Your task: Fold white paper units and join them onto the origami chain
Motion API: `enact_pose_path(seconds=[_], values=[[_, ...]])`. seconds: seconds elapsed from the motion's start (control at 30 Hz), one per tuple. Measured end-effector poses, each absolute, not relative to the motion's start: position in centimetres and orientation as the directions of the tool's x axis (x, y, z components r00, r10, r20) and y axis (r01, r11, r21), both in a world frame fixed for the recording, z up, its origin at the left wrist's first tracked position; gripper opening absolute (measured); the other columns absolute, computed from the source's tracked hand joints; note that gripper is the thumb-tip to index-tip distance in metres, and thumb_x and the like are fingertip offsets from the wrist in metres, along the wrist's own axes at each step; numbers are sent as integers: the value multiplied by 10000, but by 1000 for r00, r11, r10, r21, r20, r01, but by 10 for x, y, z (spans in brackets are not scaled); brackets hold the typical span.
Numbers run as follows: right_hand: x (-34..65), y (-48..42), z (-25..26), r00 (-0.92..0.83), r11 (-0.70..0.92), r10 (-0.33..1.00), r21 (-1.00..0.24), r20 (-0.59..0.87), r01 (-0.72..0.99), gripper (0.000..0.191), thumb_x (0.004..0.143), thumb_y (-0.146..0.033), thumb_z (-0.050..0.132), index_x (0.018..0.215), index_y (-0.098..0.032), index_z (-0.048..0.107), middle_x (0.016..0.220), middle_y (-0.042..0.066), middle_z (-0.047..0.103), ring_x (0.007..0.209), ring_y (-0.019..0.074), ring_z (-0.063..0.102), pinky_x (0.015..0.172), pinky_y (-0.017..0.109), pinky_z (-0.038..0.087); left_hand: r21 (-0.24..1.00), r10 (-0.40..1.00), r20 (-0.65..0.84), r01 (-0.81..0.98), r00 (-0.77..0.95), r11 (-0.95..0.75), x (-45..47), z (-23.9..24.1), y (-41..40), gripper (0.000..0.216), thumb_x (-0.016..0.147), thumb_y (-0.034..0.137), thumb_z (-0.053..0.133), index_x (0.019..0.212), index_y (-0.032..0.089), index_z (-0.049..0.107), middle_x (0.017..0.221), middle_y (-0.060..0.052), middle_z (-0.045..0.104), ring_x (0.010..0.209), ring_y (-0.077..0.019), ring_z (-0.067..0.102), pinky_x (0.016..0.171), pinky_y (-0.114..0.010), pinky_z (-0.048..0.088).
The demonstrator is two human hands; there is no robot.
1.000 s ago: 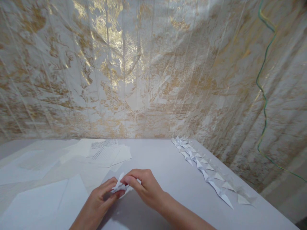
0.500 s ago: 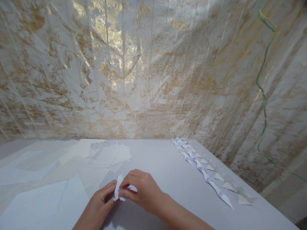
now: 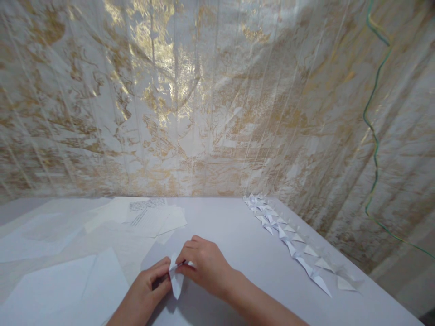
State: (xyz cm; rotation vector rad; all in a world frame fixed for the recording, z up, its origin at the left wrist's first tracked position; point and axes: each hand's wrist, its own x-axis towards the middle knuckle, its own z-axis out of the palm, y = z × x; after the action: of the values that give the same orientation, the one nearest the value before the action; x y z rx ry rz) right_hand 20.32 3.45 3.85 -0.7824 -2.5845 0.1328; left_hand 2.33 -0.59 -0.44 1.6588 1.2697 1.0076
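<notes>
Both my hands meet near the table's front edge on a small folded white paper piece (image 3: 176, 280). My left hand (image 3: 146, 292) pinches its left side with thumb and fingers. My right hand (image 3: 204, 267) curls over its top from the right, fingertips pressed on the paper. A pointed flap of the piece hangs down toward the grey table (image 3: 231, 226). Part of the paper is hidden under my fingers.
A row of several finished folded white paper shapes (image 3: 288, 242) runs along the table's right edge. Loose white sheets (image 3: 50, 271) cover the left side, some with writing (image 3: 149, 217). A white and gold curtain (image 3: 204, 99) hangs behind; a green cord (image 3: 374, 136) dangles at right.
The paper piece has turned in my fingers: its flap stood upward before and now points down. Both hands have shifted slightly toward me and lower.
</notes>
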Motion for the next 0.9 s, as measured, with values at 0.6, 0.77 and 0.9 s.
enact_pose_path(seconds=[0.6, 0.77, 0.9], values=[[373, 27, 67, -665, 697, 696, -29, 271, 717, 141, 890, -96, 675, 792, -197, 692, 804, 22, 698, 852, 204, 557, 800, 310, 415, 842, 956, 112, 484, 272, -237, 30, 4, -14, 342, 876, 478, 502, 795, 255, 749, 780, -8, 657, 784, -217, 663, 733, -291, 486], [439, 22, 68, -509, 509, 831, 64, 222, 859, 166, 887, -78, 635, 801, -207, 694, 861, 41, 696, 899, 217, 565, 816, 332, 404, 807, 944, 152, 515, 292, -290, 27, -10, -8, 336, 889, 491, 499, 807, 287, 753, 782, 2, 675, 781, -214, 675, 737, -291, 499], [456, 36, 67, -414, 399, 883, 112, 221, 910, 176, 862, -48, 621, 831, -197, 708, 885, 53, 695, 941, 227, 567, 835, 334, 403, 778, 933, 159, 542, 322, -319, 24, -18, -6, 338, 893, 504, 496, 817, 300, 755, 803, -3, 701, 825, -232, 685, 796, -323, 512]])
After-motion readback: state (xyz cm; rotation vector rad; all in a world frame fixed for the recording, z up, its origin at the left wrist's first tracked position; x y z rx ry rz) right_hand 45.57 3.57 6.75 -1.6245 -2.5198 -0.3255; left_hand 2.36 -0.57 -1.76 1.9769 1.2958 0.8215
